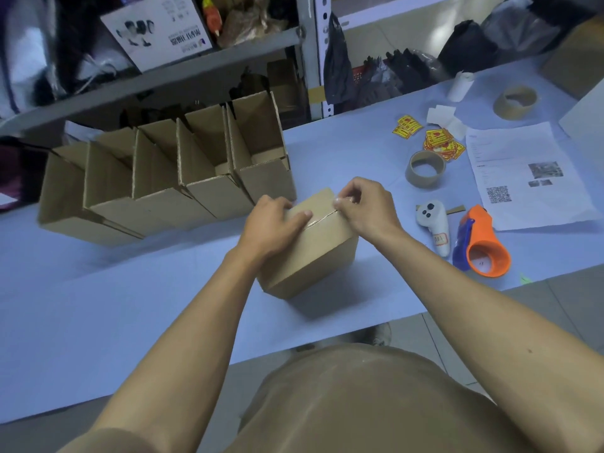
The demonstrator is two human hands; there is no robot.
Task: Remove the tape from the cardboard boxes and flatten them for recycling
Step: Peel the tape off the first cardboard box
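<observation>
A small closed cardboard box stands on the pale blue table in front of me. My left hand lies flat on its top, left of the centre seam, pressing it down. My right hand pinches a bit of clear tape at the far right end of the seam, fingers closed on it. Behind the box, a row of several open cardboard boxes stands side by side with their flaps up.
To the right lie a white controller, an orange and blue tape dispenser, two brown tape rolls, yellow stickers and a printed sheet. A metal shelf rises behind the table.
</observation>
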